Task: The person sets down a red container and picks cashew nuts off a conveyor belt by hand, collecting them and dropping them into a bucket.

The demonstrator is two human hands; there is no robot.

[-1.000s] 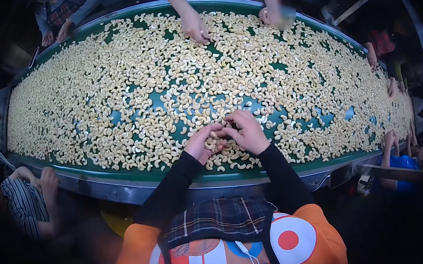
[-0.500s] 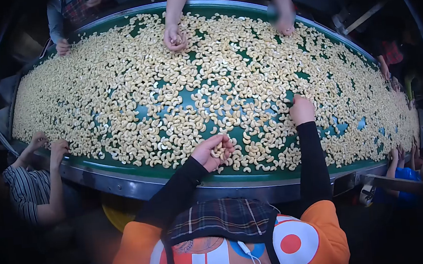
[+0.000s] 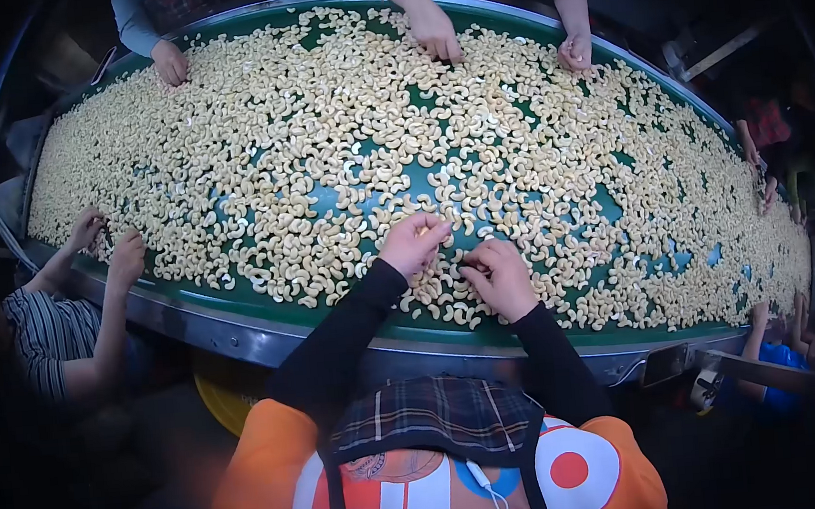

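Note:
Pale cashews (image 3: 323,151) lie loosely spread over a green conveyor belt (image 3: 376,338). My left hand (image 3: 413,244) is curled above the near part of the belt, its thumb and forefinger drawn together. Cashews showed in that palm a moment ago; its inside is now mostly turned away. Close by on the right, my right hand (image 3: 502,279) is low among the cashews, knuckles up and fingers bent inward. Whatever its fingertips pinch is hidden beneath them. A small gap with cashews in it separates both hands.
A metal rim (image 3: 243,349) edges the belt. Across it, a co-worker's hands (image 3: 435,32) touch cashews, and another person's hand (image 3: 169,63) rests at the far left. At the near left are a striped-sleeved person's hands (image 3: 126,259). A yellow container (image 3: 223,398) stands below.
My right hand has come left and nearer, beside my left. My left hand has moved slightly farther over the belt and turned its palm away. The co-worker's hand opposite has shifted right.

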